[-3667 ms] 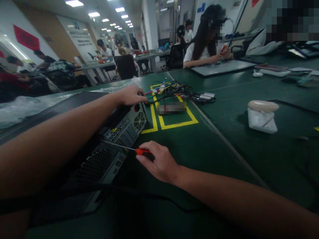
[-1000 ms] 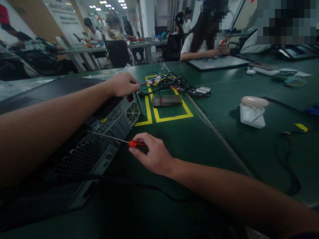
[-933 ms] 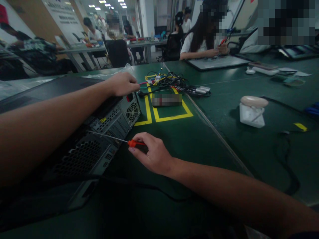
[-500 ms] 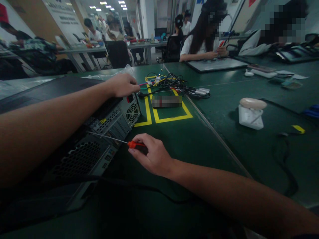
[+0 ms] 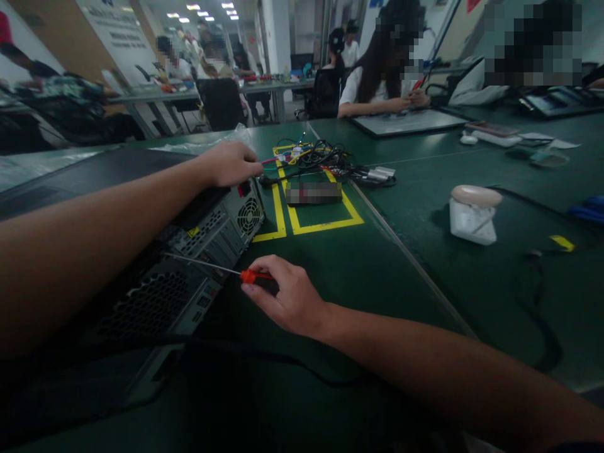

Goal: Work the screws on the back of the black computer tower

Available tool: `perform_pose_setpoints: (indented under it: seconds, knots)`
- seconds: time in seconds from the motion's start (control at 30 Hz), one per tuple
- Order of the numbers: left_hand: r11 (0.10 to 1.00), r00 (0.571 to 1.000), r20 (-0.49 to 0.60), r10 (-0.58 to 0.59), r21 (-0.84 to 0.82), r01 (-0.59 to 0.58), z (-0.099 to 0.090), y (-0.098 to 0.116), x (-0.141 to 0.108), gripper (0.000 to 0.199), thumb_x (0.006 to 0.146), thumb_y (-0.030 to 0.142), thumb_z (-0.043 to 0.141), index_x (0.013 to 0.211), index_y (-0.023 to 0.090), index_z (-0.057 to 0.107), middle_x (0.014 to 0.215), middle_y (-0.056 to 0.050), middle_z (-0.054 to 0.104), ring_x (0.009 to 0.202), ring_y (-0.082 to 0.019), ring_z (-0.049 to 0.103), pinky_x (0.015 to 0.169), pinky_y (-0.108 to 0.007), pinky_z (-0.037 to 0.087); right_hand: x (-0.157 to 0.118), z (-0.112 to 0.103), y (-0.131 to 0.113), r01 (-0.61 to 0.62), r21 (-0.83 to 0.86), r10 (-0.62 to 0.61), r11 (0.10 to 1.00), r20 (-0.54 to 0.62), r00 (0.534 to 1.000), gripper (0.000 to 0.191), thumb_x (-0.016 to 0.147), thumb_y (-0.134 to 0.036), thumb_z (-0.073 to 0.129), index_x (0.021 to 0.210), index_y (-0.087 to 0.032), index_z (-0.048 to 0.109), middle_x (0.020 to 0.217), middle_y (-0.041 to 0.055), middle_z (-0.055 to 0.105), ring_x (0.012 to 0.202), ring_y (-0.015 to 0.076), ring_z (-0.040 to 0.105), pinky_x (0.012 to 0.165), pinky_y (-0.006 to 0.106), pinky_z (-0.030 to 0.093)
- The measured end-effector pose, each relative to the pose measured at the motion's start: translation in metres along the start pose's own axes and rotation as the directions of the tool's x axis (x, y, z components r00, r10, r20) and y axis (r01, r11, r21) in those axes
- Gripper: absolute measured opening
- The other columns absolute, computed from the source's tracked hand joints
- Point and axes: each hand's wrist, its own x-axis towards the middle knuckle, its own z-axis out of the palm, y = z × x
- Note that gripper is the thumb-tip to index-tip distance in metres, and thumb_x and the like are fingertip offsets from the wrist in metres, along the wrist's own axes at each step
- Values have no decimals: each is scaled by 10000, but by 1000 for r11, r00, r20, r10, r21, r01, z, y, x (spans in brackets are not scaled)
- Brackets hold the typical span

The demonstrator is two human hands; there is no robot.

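Green worktable [image 5: 349, 270]. Left: computer case [image 5: 160, 296]; left hand [image 5: 236, 163] curled at its far rear corner, grip untellable. Centre: screwdriver [image 5: 247, 277], shaft slanting leftward toward the case's rear, tip shadowed; handle grasped by right hand [image 5: 292, 296].

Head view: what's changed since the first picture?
The view shifted: the scene sits further left, slightly higher; a blue bundle shows at right. Nothing was grasped or released: the right hand still holds the screwdriver at the computer case; the left hand still rests on its top.
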Motion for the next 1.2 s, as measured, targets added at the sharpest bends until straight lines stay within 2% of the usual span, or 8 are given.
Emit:
perform_pose_setpoints:
  seconds: [0.13,0.33,0.5,0.77,0.9,1.03,1.2]
  knots:
    - [1000,1000,-10,-11,1,11,0,-1,0,550,870,510,497,1117,168,851,947,-135,780,877,-299,659,805,-407,491,0,0,0,28,11,-28,1000,-11,1000,206,1060,-379,662,1150,-194,646,1069,65,755,920,188,726,858,334,602]
    - [1000,1000,-12,11,-15,-11,1,-3,1,549,855,508,497,1089,165,856,949,-148,779,876,-303,660,804,-421,482,0,-1,-1,-20,-9,20,1000,21,1000,225,1059,-410,652,1151,-204,646,1064,64,751,907,194,714,856,350,598]
    - [1000,1000,-30,2,-9,-2,2,-4,2,541,853,524,496,1079,196,862,920,-129,772,865,-297,657,785,-410,473,1,-3,-3,-5,-19,5,1000,18,1000,230,1066,-415,638,1148,-201,658,1045,62,739,887,195,700,836,343,587]
    - [1000,1000,-8,14,-3,-14,0,1,0,580,855,515,469,1081,156,864,893,-141,757,864,-309,665,782,-421,468,0,-1,0,29,-70,-28,997,25,999,313,1132,-445,532,1147,-183,703,1000,71,741,888,196,701,835,335,576]
    - [1000,1000,-21,7,16,-7,0,1,0,556,858,542,463,1040,194,857,906,-116,760,850,-271,655,766,-381,460,-1,0,0,-2,-43,2,999,2,1000,317,1063,-476,642,1228,-205,658,1086,73,760,924,204,720,865,350,603]
    - [1000,1000,-5,15,24,-14,-1,1,0,530,861,536,470,1010,199,850,884,-110,761,845,-280,667,746,-376,464,0,0,-2,-38,-36,38,999,11,999,229,1017,-400,684,1154,-223,635,1055,52,758,892,196,721,863,350,610]
    - [1000,999,-48,18,13,-17,1,0,1,502,859,527,485,973,209,856,882,-123,766,839,-291,660,736,-393,461,1,1,0,-1,-30,1,1000,0,1000,181,1042,-376,649,1129,-218,633,1051,58,751,897,195,716,874,357,603]
